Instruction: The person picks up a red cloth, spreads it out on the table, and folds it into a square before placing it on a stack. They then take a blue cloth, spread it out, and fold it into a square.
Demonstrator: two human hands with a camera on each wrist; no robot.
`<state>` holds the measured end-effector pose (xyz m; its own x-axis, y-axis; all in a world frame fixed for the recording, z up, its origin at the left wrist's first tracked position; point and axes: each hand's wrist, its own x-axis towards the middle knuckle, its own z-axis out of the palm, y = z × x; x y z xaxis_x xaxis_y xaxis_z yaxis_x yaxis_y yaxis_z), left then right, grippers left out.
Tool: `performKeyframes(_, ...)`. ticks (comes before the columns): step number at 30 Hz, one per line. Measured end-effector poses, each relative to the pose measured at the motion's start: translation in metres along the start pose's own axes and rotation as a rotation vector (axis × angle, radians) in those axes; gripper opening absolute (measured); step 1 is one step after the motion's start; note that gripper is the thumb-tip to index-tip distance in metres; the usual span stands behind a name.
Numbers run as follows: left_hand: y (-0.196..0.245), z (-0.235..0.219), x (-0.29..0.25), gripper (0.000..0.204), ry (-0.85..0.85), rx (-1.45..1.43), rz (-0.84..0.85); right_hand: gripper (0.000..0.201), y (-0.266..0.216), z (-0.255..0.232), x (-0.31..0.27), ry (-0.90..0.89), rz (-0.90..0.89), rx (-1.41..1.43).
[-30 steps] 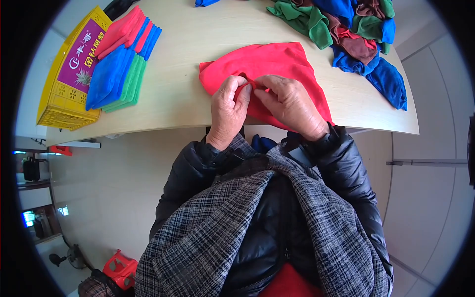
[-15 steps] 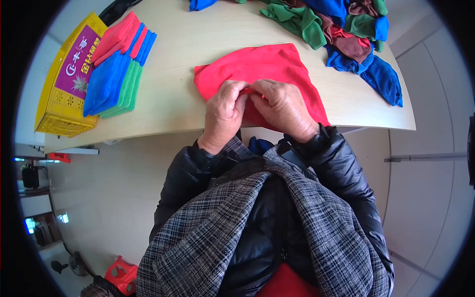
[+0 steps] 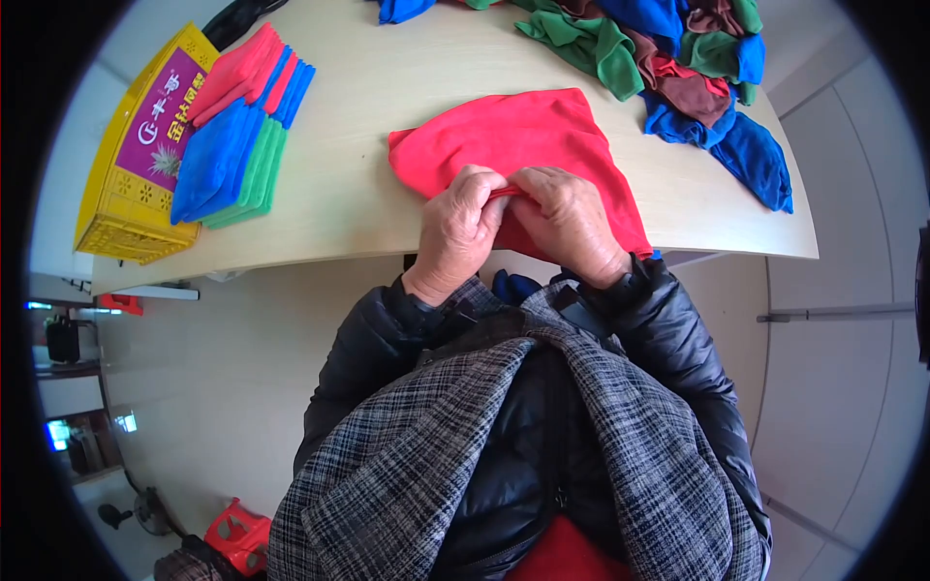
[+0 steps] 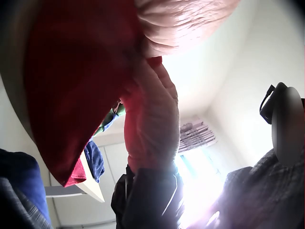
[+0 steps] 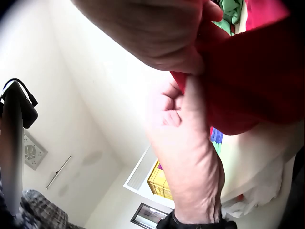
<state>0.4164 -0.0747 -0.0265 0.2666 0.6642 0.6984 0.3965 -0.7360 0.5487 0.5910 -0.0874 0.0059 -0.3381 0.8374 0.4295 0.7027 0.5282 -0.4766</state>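
A red cloth (image 3: 528,131) lies spread on the table, its near edge lifted toward the person. My left hand (image 3: 457,230) pinches this edge between thumb and fingers. Right beside it, my right hand (image 3: 572,221) grips the same edge, fingers curled over it and knuckles up. A short rolled or folded strip of the edge shows between the two hands. In the left wrist view the red cloth (image 4: 76,90) hangs down beside the right hand (image 4: 155,119). From the right wrist, the left hand (image 5: 188,143) shows with its thumb along the cloth; the right fingertips are partly hidden.
Stacks of folded red, blue and green cloths (image 3: 228,160) stand at the left, against a yellow crate (image 3: 136,218). A heap of crumpled cloths (image 3: 693,68) lies at the back right. The table's front edge (image 3: 320,254) runs close to the person.
The fingertips have closed in on the cloth edge, and the loop seen between them earlier is now a flat, narrow strip. Both hands have tipped slightly lower; the cloth otherwise stays put.
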Motion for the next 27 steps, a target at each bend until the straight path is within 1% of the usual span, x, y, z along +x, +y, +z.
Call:
performKeyframes(3,-0.005,-0.002,-0.004,0.033,0.03,-0.024,-0.021,0.018,0.003,-0.014,0.001,0.078,0.04,0.037)
performKeyframes(4,-0.009,-0.002,-0.005,0.035,0.047,-0.025,-0.031,0.018,0.006,-0.02,0.001,0.078,0.036,0.041)
performKeyframes(6,-0.018,-0.002,-0.006,0.036,0.063,-0.026,-0.037,0.02,0.012,-0.035,0.004,0.14,0.039,0.047)
performKeyframes(8,-0.034,-0.006,-0.007,0.036,0.009,-0.005,-0.08,0.02,0.017,-0.051,0.005,0.17,0.042,0.048)
performKeyframes(11,-0.056,-0.01,-0.01,0.035,-0.037,0.047,-0.129,0.018,0.022,-0.076,0.008,0.204,0.166,0.116)
performKeyframes(12,-0.063,-0.012,-0.009,0.036,-0.061,0.085,-0.15,0.018,0.025,-0.083,0.009,0.204,0.164,0.116)
performKeyframes(13,-0.07,-0.013,-0.009,0.036,-0.085,0.123,-0.169,0.018,0.028,-0.09,0.01,0.247,0.138,0.119)
performKeyframes(15,-0.071,-0.019,-0.004,0.036,-0.084,0.163,-0.137,0.018,0.035,-0.102,0.011,0.331,0.086,0.123)
performKeyframes(16,-0.071,-0.023,-0.001,0.035,-0.083,0.205,-0.109,0.018,0.039,-0.106,0.01,0.332,0.085,0.122)
performKeyframes(18,-0.072,-0.032,0.005,0.035,-0.08,0.249,-0.082,0.016,0.047,-0.114,0.008,0.395,0.063,0.11)
performKeyframes(20,-0.074,-0.042,0.013,0.035,-0.062,0.366,-0.072,0.015,0.052,-0.12,0.006,0.426,0.048,0.108)
performKeyframes(21,-0.073,-0.048,0.017,0.035,-0.054,0.425,-0.067,0.014,0.051,-0.125,0.004,0.443,0.071,0.135)
performKeyframes(23,-0.07,-0.059,0.029,0.034,-0.029,0.444,-0.048,0.012,0.048,-0.134,0.001,0.48,0.12,0.19)
performKeyframes(25,-0.066,-0.068,0.042,0.033,0.018,0.472,-0.006,0.012,0.045,-0.14,0.002,0.499,0.099,0.185)
performKeyframes(27,-0.064,-0.075,0.051,0.032,0.014,0.474,-0.005,0.012,0.043,-0.144,0.001,0.53,0.063,0.167)
